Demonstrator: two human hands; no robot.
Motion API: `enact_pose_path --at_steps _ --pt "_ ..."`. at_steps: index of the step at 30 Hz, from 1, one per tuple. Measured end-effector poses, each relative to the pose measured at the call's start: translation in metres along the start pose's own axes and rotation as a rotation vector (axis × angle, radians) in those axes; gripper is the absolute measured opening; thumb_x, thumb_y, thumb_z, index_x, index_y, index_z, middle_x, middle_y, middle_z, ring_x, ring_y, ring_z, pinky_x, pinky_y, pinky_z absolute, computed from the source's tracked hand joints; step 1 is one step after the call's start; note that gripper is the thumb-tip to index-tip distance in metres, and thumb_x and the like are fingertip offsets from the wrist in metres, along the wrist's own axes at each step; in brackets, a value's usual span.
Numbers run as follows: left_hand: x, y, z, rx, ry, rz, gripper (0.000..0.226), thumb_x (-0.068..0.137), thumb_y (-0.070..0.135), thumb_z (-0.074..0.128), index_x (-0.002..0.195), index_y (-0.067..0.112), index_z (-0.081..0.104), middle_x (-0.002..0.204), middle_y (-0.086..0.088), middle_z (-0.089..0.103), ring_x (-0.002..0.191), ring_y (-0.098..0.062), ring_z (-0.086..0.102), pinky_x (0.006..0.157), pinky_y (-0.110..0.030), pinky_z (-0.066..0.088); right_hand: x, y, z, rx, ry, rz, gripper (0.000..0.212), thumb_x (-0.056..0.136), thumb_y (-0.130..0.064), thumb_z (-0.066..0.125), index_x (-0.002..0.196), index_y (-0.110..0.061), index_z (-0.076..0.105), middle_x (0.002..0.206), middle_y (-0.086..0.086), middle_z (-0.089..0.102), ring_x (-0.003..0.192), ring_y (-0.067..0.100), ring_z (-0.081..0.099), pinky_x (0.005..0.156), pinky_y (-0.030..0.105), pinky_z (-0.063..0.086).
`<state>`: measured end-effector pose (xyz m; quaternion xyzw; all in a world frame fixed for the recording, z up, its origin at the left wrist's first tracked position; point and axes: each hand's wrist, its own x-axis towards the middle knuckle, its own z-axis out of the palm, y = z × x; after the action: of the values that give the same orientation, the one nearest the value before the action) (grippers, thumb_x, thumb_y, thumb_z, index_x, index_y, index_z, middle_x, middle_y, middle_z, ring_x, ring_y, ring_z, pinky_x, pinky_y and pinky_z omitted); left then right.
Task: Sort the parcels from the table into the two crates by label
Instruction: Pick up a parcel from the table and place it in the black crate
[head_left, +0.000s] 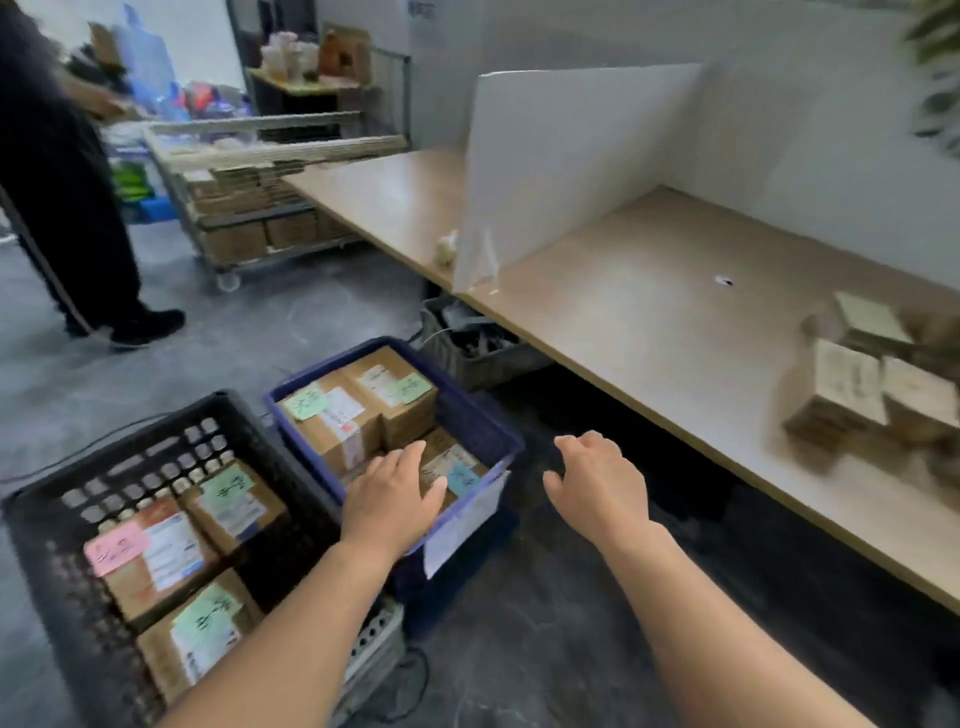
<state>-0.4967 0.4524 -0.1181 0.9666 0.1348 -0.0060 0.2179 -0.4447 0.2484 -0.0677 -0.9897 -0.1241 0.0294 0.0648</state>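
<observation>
the left hand (395, 493) lies flat with fingers straight on a parcel in the blue crate (488, 431), while the right hand (597, 483) hangs over the floor beside that crate, loosely curled and holding nothing. the unsorted parcels (872, 384) sit up and to the right on the worktop (649, 322), well apart from both hands but nearer the right one, so it looks better placed to reach them.

Cardboard parcels (332, 426), perforated plastic black crate (156, 447), matt wood-look table (649, 322)

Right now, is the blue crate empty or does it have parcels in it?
Not empty: the blue crate holds several labelled parcels.
</observation>
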Motion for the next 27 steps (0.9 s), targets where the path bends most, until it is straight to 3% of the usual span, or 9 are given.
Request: enact_pose_path --at_steps 13,27 --pt "-0.016 0.268 0.068 0.068 0.009 0.381 0.061 0.096 0.049 0.043 0.147 0.02 0.03 0.142 -0.002 0.046 0.13 -0.022 0.041 0.101 -0.035 0.035 -0.076 0.229 -0.064 0.003 0.164 0.252 0.042 0.098 -0.036 0.046 0.135 -0.017 0.05 0.129 0.006 0.053 0.117 0.025 0.05 0.093 0.034 0.044" --pt "-0.042 0.467 0.133 0.074 -0.022 0.74 0.061 0.095 0.05 0.044 0.147 0.019 0.032 0.144 -0.001 0.046 0.13 -0.019 0.043 0.101 -0.036 0.04 -0.148 0.407 -0.095 -0.027 0.239 0.564 0.044 0.097 -0.035 0.043 0.137 -0.018 0.047 0.133 0.007 0.049 0.121 0.024 0.047 0.09 0.034 0.043"
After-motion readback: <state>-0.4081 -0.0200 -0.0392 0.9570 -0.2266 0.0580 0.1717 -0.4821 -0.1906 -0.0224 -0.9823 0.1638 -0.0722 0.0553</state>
